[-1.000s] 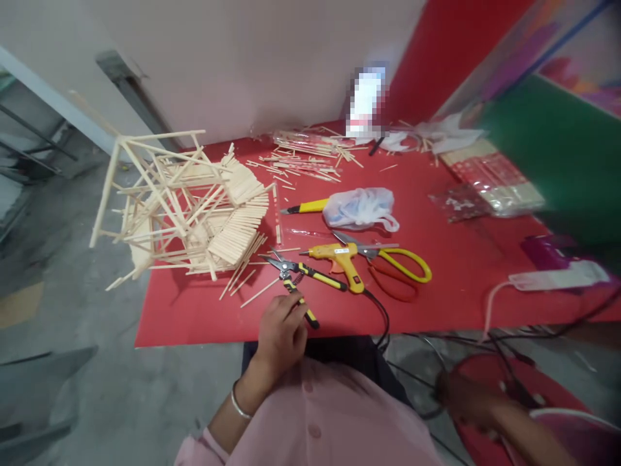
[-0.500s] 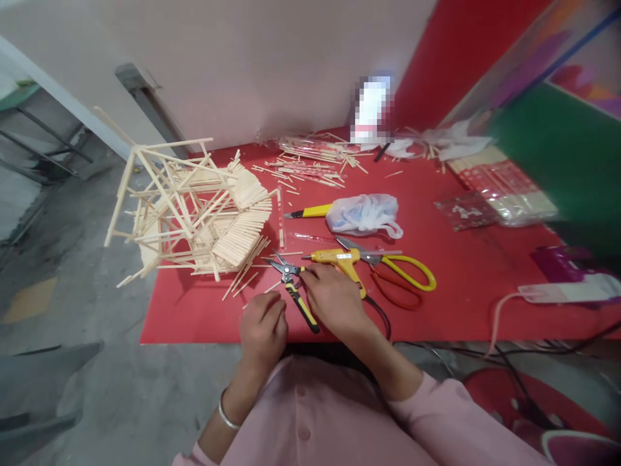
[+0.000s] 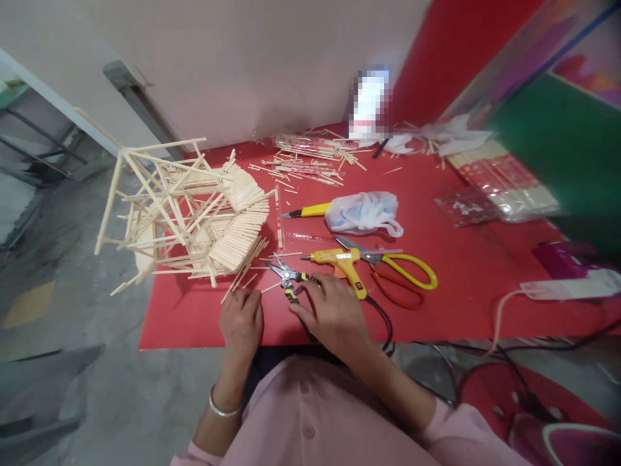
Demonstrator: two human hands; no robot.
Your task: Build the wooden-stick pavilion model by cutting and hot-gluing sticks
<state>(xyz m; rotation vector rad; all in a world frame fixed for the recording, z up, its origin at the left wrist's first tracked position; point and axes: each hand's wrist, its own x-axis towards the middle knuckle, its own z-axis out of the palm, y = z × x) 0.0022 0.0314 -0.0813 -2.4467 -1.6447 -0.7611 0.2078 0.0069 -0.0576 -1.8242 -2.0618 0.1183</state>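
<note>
My right hand (image 3: 334, 317) is over the handles of the black-and-yellow pruning shears (image 3: 290, 283), its thumb and fingers closed around them. The blades lie open and point to the upper left. My left hand (image 3: 241, 320) rests at the table's front edge with its fingers curled in, and nothing shows in it. Just beyond it are loose wooden sticks (image 3: 250, 265) and a large structure built of wooden sticks (image 3: 184, 213). A yellow glue gun (image 3: 342, 259) lies beyond my right hand, next to scissors (image 3: 410, 270) with yellow and red handles.
On the red table (image 3: 460, 278) lie a yellow utility knife (image 3: 313, 210), a white plastic bag (image 3: 363, 213), scattered sticks (image 3: 315, 158) and packs of sticks (image 3: 504, 178). A white power strip (image 3: 567, 288) is at the right. A blurred bright screen (image 3: 369, 103) leans at the back.
My left hand has moved left, away from the shears, and down onto the table. My right hand has shifted toward me and now covers more of the shears' handles.
</note>
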